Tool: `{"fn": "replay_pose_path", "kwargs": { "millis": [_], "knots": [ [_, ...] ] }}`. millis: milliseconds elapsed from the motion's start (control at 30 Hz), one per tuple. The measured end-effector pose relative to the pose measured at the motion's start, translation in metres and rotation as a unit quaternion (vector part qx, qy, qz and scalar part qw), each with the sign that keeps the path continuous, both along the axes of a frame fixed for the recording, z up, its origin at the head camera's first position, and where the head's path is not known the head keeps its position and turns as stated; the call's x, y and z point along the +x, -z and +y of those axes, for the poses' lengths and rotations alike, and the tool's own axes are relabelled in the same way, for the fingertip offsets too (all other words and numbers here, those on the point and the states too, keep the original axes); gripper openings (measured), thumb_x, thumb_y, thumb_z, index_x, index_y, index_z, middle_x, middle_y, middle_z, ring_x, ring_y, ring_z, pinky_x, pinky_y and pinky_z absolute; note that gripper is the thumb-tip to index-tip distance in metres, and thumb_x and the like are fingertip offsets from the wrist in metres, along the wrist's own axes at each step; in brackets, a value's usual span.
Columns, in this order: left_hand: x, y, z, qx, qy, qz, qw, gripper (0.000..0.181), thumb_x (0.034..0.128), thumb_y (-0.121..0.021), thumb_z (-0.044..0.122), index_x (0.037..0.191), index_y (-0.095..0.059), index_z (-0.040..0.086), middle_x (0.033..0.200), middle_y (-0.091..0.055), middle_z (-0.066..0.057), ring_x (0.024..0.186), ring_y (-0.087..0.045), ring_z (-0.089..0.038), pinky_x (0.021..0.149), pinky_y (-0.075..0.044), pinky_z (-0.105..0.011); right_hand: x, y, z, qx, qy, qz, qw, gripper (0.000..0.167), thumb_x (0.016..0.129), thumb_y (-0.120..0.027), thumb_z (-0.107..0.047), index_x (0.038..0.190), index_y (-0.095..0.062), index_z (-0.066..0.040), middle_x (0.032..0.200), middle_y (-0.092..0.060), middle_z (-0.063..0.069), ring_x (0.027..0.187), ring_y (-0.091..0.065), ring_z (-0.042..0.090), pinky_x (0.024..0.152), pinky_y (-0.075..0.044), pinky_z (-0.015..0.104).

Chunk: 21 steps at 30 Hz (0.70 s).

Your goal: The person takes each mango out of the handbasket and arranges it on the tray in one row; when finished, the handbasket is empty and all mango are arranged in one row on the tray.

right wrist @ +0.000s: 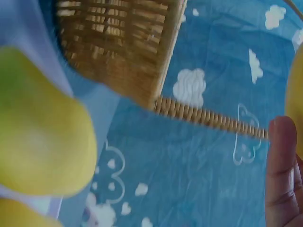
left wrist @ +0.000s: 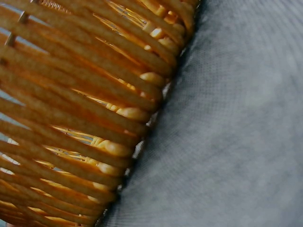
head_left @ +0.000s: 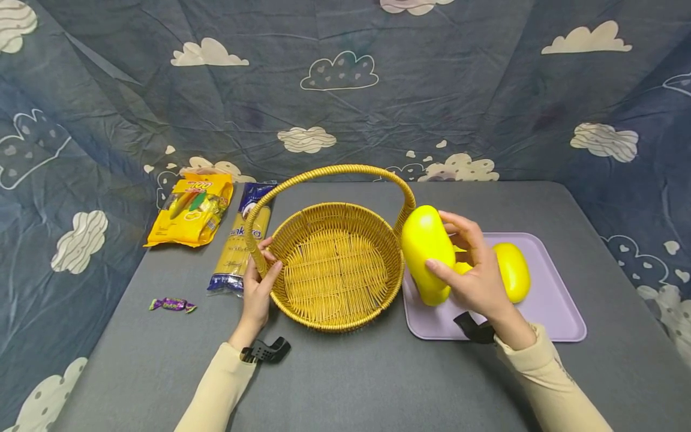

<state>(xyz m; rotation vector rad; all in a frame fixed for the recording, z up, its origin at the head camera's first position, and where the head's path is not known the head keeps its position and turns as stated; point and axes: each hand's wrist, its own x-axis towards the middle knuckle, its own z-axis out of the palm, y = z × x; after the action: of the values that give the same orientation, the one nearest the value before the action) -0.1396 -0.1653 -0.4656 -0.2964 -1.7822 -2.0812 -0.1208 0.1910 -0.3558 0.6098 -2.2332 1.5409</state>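
A wicker basket (head_left: pixel 335 270) with a tall arched handle stands mid-table, its inside bare. My left hand (head_left: pixel 258 288) grips its left rim by the foot of the handle, thumb over the edge. The basket's woven side (left wrist: pixel 85 104) fills much of the left wrist view; the left fingers are hardly seen there. With thumb and fingers my right hand (head_left: pixel 477 270) holds a yellow mango (head_left: pixel 426 252) by the basket's right rim, above the tray's left edge. In the right wrist view, the thumb (right wrist: pixel 282 165) lies against that mango at the right edge.
A lilac tray (head_left: pixel 556 318) at right carries another mango (head_left: pixel 511 273) and a further yellow fruit partly hidden behind my right hand. Left of the basket lie a spaghetti packet (head_left: pixel 237 252), a yellow candy bag (head_left: pixel 191 210) and a purple wrapped candy (head_left: pixel 173 305). A cloud-patterned cloth (head_left: pixel 345 120) hangs behind.
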Motion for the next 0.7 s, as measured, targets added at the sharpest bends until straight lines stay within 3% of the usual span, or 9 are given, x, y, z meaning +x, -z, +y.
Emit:
{"fn": "replay_pose_path", "kwargs": {
  "millis": [200, 400, 700],
  "knots": [
    [0.000, 0.000, 0.000, 0.001, 0.000, 0.000, 1.0000, 0.019, 0.0914, -0.054, -0.004, 0.100, -0.040, -0.015, 0.142, -0.037, -0.022, 0.134, -0.028, -0.027, 0.108, -0.018, -0.037, -0.002, 0.006, 0.027, -0.012, 0.064, 0.018, 0.9977, 0.072, 0.072, -0.067, 0.011, 0.138, -0.042, -0.004, 0.109, -0.055, -0.001, 0.090, -0.056, 0.013, 0.072, -0.047, 0.015],
    [0.000, 0.000, 0.000, -0.002, -0.001, -0.003, 1.0000, 0.019, 0.0916, -0.054, -0.004, 0.100, -0.041, -0.015, 0.142, -0.037, -0.021, 0.133, -0.029, -0.026, 0.108, -0.018, -0.037, -0.002, 0.007, 0.051, -0.025, 0.128, 0.002, 0.9915, 0.069, 0.079, -0.066, 0.007, 0.141, -0.041, -0.009, 0.113, -0.052, 0.000, 0.092, -0.055, 0.016, 0.075, -0.047, 0.015],
    [-0.001, 0.001, 0.000, -0.001, -0.001, 0.000, 1.0000, 0.018, 0.0916, -0.053, -0.004, 0.101, -0.041, -0.015, 0.142, -0.038, -0.021, 0.133, -0.029, -0.026, 0.108, -0.018, -0.037, -0.007, 0.018, 0.085, -0.003, 0.234, -0.016, 0.9721, 0.067, 0.082, -0.069, 0.000, 0.141, -0.042, -0.018, 0.118, -0.047, -0.011, 0.095, -0.054, 0.012, 0.073, -0.044, 0.012]
  ]
}}
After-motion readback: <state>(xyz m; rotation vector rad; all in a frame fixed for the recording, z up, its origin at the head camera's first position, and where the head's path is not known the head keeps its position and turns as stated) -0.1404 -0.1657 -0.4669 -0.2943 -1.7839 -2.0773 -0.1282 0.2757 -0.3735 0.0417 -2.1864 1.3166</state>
